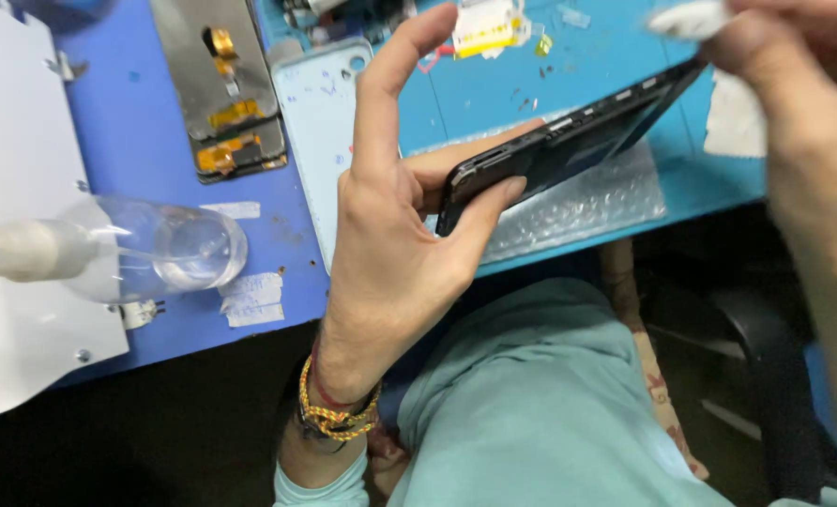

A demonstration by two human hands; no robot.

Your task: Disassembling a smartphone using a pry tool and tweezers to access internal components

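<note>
While the left hand (pixel 395 244) pinches the black phone frame (pixel 569 141) at its near end, thumb against curled fingers, the frame sits tilted above the blue bench (pixel 146 141) edge. Right hand (pixel 794 84), blurred, pinches a white wipe (pixel 691 19) touching the frame's far end. Clear bottle (pixel 156 249) lies well left.

Right hand (pixel 803 122) blurred and cut off at the top edge, white cloth (pixel 691 19) in its fingers indistinct
</note>
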